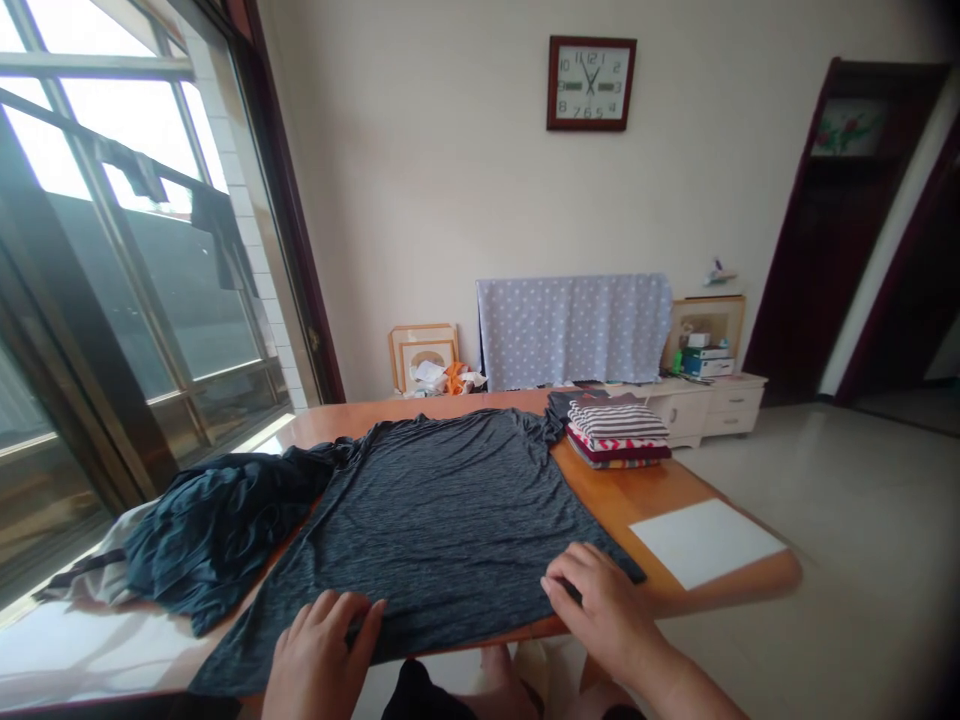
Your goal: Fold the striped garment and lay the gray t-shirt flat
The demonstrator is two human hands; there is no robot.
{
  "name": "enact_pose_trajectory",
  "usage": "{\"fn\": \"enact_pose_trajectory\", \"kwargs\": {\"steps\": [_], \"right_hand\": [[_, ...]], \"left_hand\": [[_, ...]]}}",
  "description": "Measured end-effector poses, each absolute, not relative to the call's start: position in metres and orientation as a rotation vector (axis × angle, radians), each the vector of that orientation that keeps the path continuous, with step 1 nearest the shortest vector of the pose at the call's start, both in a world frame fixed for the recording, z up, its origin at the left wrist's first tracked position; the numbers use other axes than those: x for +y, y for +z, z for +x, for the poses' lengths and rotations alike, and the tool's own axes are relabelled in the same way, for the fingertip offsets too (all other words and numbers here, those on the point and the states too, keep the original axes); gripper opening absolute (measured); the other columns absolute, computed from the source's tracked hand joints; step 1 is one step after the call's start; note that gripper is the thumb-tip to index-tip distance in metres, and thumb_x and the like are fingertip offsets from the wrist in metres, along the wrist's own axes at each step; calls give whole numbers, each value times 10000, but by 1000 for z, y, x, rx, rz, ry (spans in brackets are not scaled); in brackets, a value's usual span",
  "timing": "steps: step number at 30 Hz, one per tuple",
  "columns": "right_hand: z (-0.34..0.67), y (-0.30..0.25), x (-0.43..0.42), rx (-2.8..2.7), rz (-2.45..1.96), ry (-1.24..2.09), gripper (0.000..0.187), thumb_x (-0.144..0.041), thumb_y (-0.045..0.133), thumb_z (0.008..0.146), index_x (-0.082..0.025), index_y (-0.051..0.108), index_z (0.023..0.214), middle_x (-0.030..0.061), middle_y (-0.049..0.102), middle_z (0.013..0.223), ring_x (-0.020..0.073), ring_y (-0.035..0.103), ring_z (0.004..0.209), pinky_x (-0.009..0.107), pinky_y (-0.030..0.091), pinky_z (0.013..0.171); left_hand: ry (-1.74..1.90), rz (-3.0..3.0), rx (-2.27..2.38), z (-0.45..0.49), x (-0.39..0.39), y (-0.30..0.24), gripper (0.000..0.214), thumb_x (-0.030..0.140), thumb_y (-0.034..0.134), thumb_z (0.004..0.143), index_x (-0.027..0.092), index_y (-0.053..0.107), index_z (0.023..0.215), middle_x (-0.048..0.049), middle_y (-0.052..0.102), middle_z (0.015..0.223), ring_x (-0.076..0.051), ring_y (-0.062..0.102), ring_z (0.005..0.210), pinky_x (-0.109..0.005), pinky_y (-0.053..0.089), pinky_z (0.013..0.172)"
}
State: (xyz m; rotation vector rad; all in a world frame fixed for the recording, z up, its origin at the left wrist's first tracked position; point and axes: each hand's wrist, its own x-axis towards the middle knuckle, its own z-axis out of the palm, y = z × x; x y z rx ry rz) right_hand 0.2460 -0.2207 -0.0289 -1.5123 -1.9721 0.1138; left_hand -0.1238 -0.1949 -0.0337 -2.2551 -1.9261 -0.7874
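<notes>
A dark grey, finely streaked T-shirt (442,520) lies spread flat on a wooden table (630,490), its hem towards me and its sleeves at the far end. At the near hem, left of the middle, my left hand (319,645) has its fingers curled and the thumb close to them on the cloth. My right hand (600,600) is nearer the hem's right corner, fingers bent with thumb and fingertips close together on the fabric. Any cloth pinched under the fingertips is mostly hidden by both hands.
A crumpled heap of dark clothes (225,520) lies left of the shirt. Folded clothes (619,430) are stacked at the far right, behind a white sheet (705,543). Windows (112,230) stand on the left; a low white cabinet (690,410) is beyond the table.
</notes>
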Motion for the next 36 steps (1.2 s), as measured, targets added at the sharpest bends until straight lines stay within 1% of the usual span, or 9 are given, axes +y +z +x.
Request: {"fn": "enact_pose_trajectory", "kwargs": {"steps": [2, 4, 6, 9, 13, 19, 24, 31, 36], "right_hand": [[244, -30, -221, -1982, -1524, 104, 156, -262, 555, 961, -242, 634, 828, 23, 648, 903, 204, 589, 911, 339, 425, 841], [244, -31, -223, -1992, -1542, 109, 182, -267, 560, 961, -241, 625, 793, 17, 644, 882, 200, 589, 891, 334, 422, 828], [249, -33, -226, -1980, -1551, 114, 215, -279, 551, 969, -236, 608, 766, 13, 639, 857, 192, 589, 864, 325, 420, 808], [261, -34, -226, -1908, -1568, 93, 249, -317, 523, 990, -233, 599, 767, 16, 631, 840, 186, 590, 839, 316, 422, 786], [279, -36, -223, -1819, -1618, 66, 265, -369, 482, 1010, -240, 621, 825, 30, 635, 863, 197, 597, 843, 317, 434, 769], [289, -41, -224, -1854, -1631, 118, 275, -384, 460, 1010, -256, 641, 847, 36, 650, 873, 205, 611, 837, 321, 452, 754], [295, -40, -222, -1836, -1612, 52, 285, -399, 446, 1015, -268, 669, 897, 42, 679, 926, 218, 634, 899, 332, 467, 795], [320, -63, -215, -1932, -1645, -42, 312, -428, 464, 993, -272, 699, 861, 66, 690, 876, 238, 645, 851, 364, 481, 812], [330, -70, -218, -1920, -1639, -79, 322, -450, 475, 978, -273, 698, 828, 70, 695, 866, 240, 655, 833, 347, 487, 769]], "left_hand": [[-770, -2337, -1881, -118, -194, -33, 362, 560, 493, 958, 272, 668, 825, -16, 643, 875, -223, 609, 894, -352, 427, 816], [-723, -2378, -1881, -115, -194, -32, 392, 551, 475, 969, 259, 648, 774, -17, 633, 836, -215, 606, 856, -343, 425, 798], [-687, -2369, -1908, -115, -194, -31, 421, 545, 466, 974, 247, 624, 722, -17, 619, 789, -210, 604, 815, -338, 421, 778], [-701, -2357, -1908, -114, -194, -29, 443, 545, 456, 981, 242, 606, 695, -16, 608, 755, -206, 601, 787, -330, 415, 760], [-736, -2424, -1856, -105, -191, -29, 436, 541, 461, 987, 238, 587, 699, -14, 606, 768, -197, 602, 796, -317, 408, 749], [-701, -2442, -1890, -98, -190, -27, 429, 509, 429, 1011, 231, 548, 708, -14, 594, 775, -191, 598, 802, -306, 399, 738], [-700, -2417, -1925, -92, -193, -16, 417, 482, 408, 1021, 225, 538, 719, -19, 589, 791, -190, 586, 808, -300, 389, 728], [-663, -2344, -2001, -89, -203, -11, 323, 430, 472, 989, 223, 550, 754, -18, 610, 798, -197, 597, 810, -291, 364, 692], [-627, -2321, -2038, -93, -209, -11, 281, 427, 500, 973, 222, 571, 794, -19, 652, 826, -202, 624, 851, -306, 366, 743]]}}
